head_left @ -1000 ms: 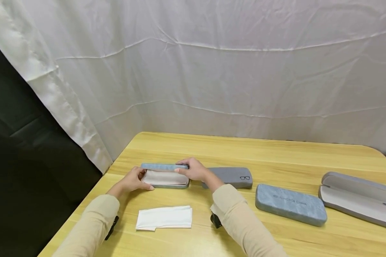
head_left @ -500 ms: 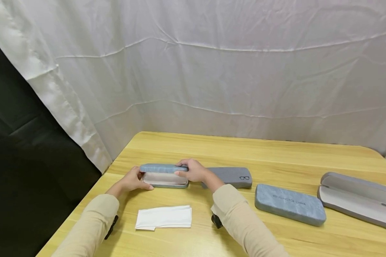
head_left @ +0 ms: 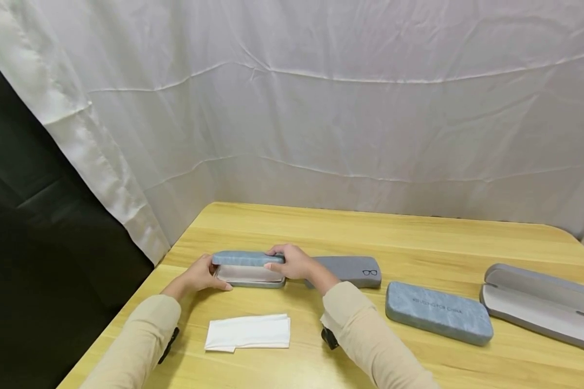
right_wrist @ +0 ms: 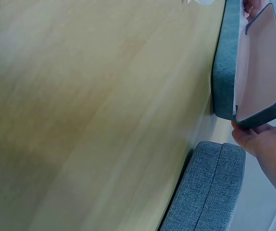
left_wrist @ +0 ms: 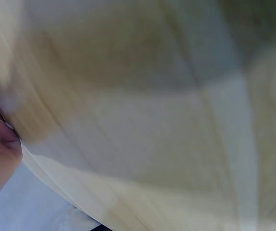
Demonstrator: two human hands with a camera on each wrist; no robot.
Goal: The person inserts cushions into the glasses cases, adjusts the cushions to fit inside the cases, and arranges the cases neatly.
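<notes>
A light blue glasses case lies on the table, its lid tilted partway down over the pale lining. At the lid's right end, my right hand grips it, thumb on the front edge and fingers behind. My left hand holds the case's left end, thumb along the front side. The right wrist view shows the half-raised lid from its right end, with the lining visible inside. Only part of my left hand shows at the left edge of the left wrist view.
A folded white cloth lies in front of the case. Just to the right is a closed grey glasses case with a spectacles print. Farther right are a closed blue case and an opened grey case. A pale curtain hangs behind.
The blue case's lid has swung down toward the front, covering more of the inside. Both hands have stayed at the case's ends, the right one moving slightly with the lid.
</notes>
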